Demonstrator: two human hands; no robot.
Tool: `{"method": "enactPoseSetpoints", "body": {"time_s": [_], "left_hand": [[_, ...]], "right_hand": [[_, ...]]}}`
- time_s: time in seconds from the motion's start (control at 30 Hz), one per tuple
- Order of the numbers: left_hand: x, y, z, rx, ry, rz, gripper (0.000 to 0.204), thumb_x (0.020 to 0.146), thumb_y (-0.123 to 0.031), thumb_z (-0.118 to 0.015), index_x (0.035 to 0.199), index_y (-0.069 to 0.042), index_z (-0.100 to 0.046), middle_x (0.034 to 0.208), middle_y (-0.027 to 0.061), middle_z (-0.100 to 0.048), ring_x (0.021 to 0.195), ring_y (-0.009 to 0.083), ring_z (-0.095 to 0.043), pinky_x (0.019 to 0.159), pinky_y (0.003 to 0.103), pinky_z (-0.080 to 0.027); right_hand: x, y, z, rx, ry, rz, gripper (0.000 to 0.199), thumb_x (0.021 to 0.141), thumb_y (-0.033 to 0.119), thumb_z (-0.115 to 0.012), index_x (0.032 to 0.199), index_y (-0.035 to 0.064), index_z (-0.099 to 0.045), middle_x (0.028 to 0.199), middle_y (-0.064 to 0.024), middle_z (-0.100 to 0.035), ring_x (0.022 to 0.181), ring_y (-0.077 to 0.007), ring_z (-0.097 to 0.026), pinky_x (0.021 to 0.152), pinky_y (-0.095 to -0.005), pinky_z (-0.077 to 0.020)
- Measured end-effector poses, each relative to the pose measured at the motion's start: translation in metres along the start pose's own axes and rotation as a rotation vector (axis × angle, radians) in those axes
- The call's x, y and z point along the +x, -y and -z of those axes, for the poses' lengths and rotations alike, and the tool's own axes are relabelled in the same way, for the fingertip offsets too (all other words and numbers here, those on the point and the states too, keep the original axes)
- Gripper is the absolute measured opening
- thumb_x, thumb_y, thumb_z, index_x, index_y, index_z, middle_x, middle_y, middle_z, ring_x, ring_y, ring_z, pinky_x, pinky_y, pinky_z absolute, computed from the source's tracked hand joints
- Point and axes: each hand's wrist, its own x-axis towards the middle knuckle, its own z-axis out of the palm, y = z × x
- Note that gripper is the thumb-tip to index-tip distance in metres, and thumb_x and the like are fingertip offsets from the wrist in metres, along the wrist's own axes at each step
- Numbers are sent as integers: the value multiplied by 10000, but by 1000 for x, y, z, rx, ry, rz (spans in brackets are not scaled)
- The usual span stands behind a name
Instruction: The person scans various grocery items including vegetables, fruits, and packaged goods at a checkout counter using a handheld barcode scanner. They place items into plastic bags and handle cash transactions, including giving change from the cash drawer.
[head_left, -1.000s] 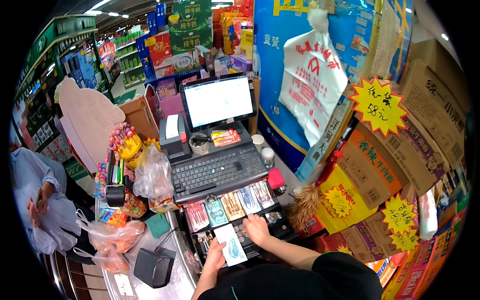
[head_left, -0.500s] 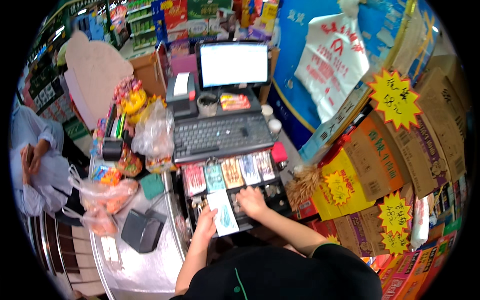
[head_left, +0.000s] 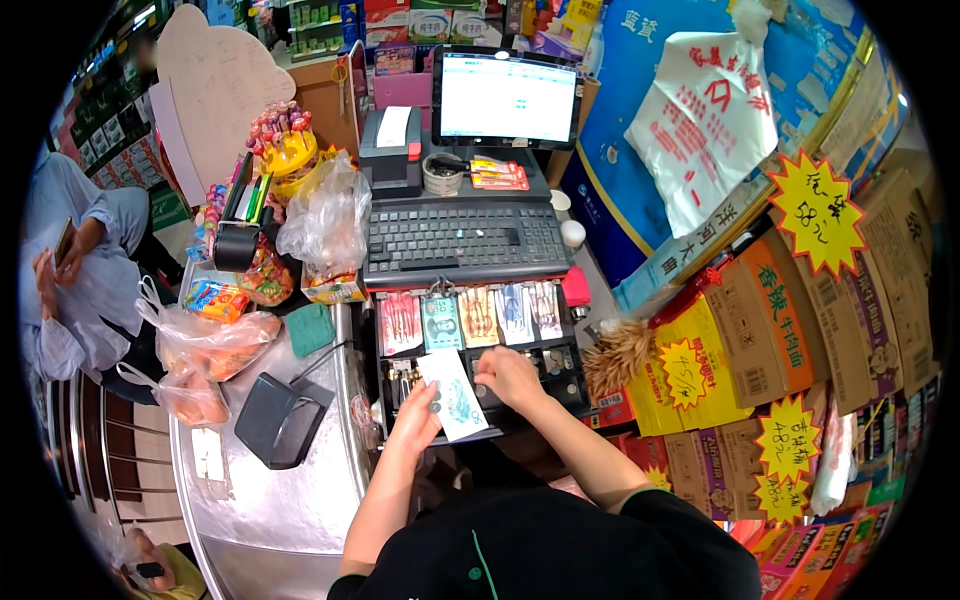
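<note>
My left hand holds a pale green banknote by its lower left edge, over the front of the open cash drawer. My right hand is curled over the coin compartments in the middle of the drawer; whether it grips anything is hidden. Behind the hands, the drawer's back row holds several stacks of banknotes side by side. A black keyboard lies just beyond the drawer, with a lit monitor behind it.
A metal counter runs along my left with a dark angled stand, bagged goods and a lollipop display. A person in pale blue stands at the far left. Cardboard boxes with yellow star tags stack on my right.
The view has tilted down and closer to the drawer. My left hand still holds the banknote; my right hand stays over the coin compartments, shifted slightly.
</note>
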Motion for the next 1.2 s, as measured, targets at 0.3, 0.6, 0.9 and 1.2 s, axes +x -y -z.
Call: {"method": "enactPoseSetpoints", "body": {"time_s": [0.3, 0.6, 0.9, 1.2], "left_hand": [[10, 6, 15, 30, 20, -33, 297, 956, -160, -502, 1223, -31, -504, 1122, 81, -609, 1031, 214, -596, 884, 384, -497], [6, -2, 7, 16, 11, 19, 288, 953, -127, -500, 1227, -42, -479, 1149, 82, -592, 1038, 219, -586, 900, 398, -487], [10, 3, 13, 106, 33, 5, 335, 914, 2, -466, 1247, -24, -480, 1142, 100, -603, 1018, 226, -607, 900, 375, -495], [10, 3, 9, 86, 21, -37, 278, 931, -15, -460, 1203, -4, -513, 1101, 102, -625, 981, 201, -622, 869, 341, -504]], "right_hand": [[-23, -4, -42, -336, -177, 28, 140, 708, 140, -679, 810, 114, -587, 818, -43, -614, 889, -271, -556, 772, -452, -388], [-18, 36, -11, 250, -164, 87, 201, 764, 115, -687, 862, 48, -525, 772, -96, -611, 737, -301, -624, 661, -365, -494], [-36, -109, 36, -296, -511, -68, 109, 700, 123, -715, 783, 86, -653, 791, -90, -616, 808, -298, -581, 728, -394, -463], [-33, -119, 32, -455, -477, 29, 90, 696, 118, -710, 772, 128, -662, 741, -45, -600, 757, -249, -572, 682, -357, -428]]}}
